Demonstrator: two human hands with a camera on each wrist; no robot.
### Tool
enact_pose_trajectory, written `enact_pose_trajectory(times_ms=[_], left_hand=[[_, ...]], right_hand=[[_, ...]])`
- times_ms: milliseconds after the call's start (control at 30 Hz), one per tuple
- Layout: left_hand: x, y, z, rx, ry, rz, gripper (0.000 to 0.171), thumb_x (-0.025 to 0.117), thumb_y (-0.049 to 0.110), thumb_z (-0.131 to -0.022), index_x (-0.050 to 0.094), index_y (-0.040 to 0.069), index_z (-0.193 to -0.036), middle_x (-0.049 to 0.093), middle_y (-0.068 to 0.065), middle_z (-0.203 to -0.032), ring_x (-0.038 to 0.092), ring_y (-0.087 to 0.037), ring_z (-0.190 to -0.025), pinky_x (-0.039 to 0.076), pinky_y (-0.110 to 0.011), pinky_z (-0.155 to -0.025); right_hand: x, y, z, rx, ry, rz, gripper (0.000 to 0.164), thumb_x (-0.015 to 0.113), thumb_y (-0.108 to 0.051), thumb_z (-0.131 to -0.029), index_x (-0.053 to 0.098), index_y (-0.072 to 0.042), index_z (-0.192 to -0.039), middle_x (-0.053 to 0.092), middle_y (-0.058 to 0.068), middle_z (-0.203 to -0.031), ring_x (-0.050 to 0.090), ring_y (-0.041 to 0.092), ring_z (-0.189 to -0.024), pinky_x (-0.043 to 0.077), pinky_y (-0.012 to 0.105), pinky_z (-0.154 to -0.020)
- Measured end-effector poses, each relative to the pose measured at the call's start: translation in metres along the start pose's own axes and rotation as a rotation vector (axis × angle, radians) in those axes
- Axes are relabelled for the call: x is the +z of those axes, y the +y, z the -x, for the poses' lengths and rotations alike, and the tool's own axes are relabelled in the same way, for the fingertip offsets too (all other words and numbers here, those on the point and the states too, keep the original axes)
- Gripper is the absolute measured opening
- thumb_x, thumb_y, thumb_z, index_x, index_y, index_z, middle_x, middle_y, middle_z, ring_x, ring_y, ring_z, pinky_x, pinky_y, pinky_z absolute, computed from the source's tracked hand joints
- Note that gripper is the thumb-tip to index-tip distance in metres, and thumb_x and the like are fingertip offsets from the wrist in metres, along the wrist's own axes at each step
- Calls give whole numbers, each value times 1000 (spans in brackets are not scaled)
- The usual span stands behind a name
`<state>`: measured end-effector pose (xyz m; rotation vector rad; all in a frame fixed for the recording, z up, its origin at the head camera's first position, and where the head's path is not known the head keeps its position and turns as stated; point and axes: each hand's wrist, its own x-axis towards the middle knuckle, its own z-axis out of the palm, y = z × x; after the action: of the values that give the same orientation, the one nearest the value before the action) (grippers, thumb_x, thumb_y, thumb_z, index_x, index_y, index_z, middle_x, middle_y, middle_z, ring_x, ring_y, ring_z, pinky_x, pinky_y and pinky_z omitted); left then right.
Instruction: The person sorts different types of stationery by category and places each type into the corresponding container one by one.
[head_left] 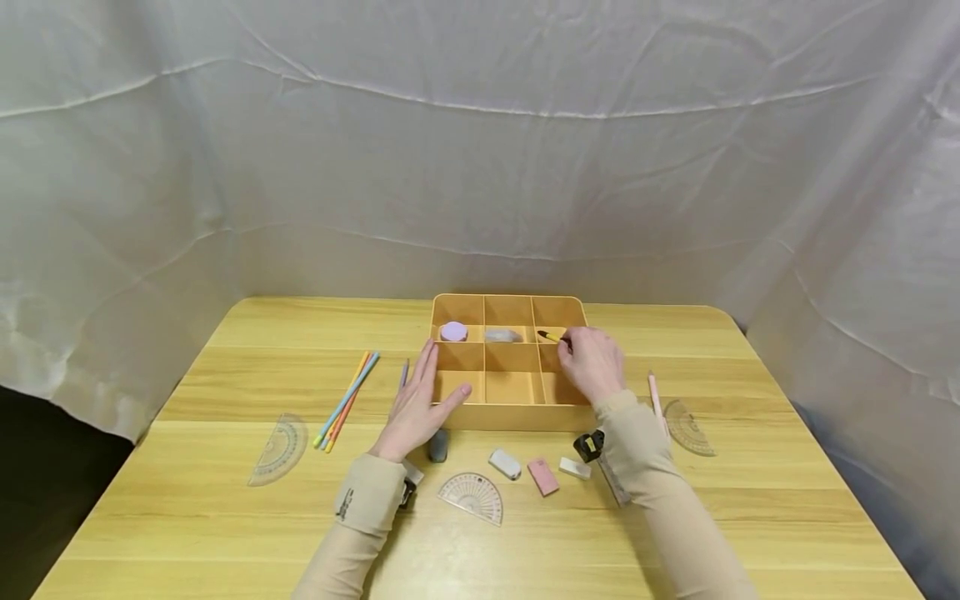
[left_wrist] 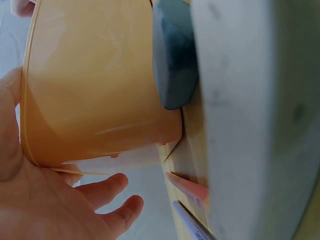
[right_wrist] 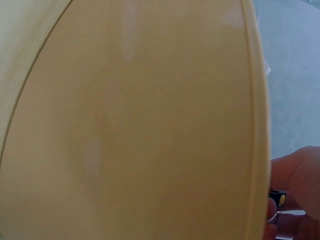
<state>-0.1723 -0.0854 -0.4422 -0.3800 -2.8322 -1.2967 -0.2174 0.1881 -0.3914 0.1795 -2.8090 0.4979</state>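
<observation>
A yellow-orange divided box (head_left: pixel 517 417) has two rows of three compartments. My right hand (head_left: pixel 594 364) is over its right side and pinches a slim yellow-and-black stick (head_left: pixel 551 336), whose dark tip points left over the back right compartment. In the right wrist view, the stick's black end with a yellow centre (right_wrist: pixel 281 200) shows between the fingers. My left hand (head_left: pixel 416 408) rests on the box's front left corner, thumb over the front rim, fingers extended along the left side. A round lavender thing (head_left: pixel 453 332) sits back left; a greyish piece (head_left: pixel 502 336) lies back middle.
Left lie several coloured pencils (head_left: pixel 348 400) and a protractor (head_left: pixel 279 450). In front are a dark grey eraser (head_left: pixel 438 446), another protractor (head_left: pixel 474 495), a white eraser (head_left: pixel 505 463), a pink eraser (head_left: pixel 543 477) and a white block (head_left: pixel 575 467). A pink pen (head_left: pixel 655 396) and protractor (head_left: pixel 688 428) lie right.
</observation>
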Motion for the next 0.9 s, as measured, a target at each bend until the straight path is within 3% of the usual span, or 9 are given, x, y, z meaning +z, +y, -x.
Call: enact_pose_trajectory(times_ms=[433, 600, 733, 800, 900], left_hand=[[-3, -1, 2, -3, 0, -4, 91, 58, 45, -100, 6, 2, -161, -2, -8, -172, 13, -42, -156, 5, -63, -126], [-3, 0, 3, -6, 1, -3, 90, 57, 44, -100, 6, 3, -161, -2, -9, -172, 12, -42, -156, 6, -64, -125], [-2, 1, 3, 0, -2, 3, 90, 57, 43, -100, 6, 2, -161, -2, -9, -172, 13, -43, -156, 5, -64, -126], [-1, 2, 3, 0, -8, 8, 90, 57, 44, -100, 5, 3, -161, -3, -8, -172, 13, -43, -155, 6, -65, -125], [0, 2, 2, -4, -12, 18, 91, 57, 45, -100, 5, 5, -162, -3, -7, -172, 14, -43, -155, 8, -67, -124]], right_hand=[[12, -6, -9, 45, -20, -11, 21, 59, -12, -90, 77, -3, -97, 77, 17, -92, 69, 35, -75, 53, 42, -55], [13, -6, -8, 1, -6, -40, 21, 62, -12, -91, 76, 0, -102, 76, 19, -95, 70, 37, -80, 56, 48, -64], [9, 0, 9, -57, 43, -121, 29, 64, -9, -91, 69, 7, -116, 74, 23, -97, 68, 38, -87, 56, 51, -77], [6, 6, 21, -78, 94, -177, 34, 65, -6, -90, 65, 8, -121, 73, 22, -95, 66, 34, -78, 55, 45, -73], [2, 20, 38, -104, 222, -256, 30, 66, 1, -88, 68, 7, -118, 71, 18, -86, 57, 18, -63, 50, 27, -60]])
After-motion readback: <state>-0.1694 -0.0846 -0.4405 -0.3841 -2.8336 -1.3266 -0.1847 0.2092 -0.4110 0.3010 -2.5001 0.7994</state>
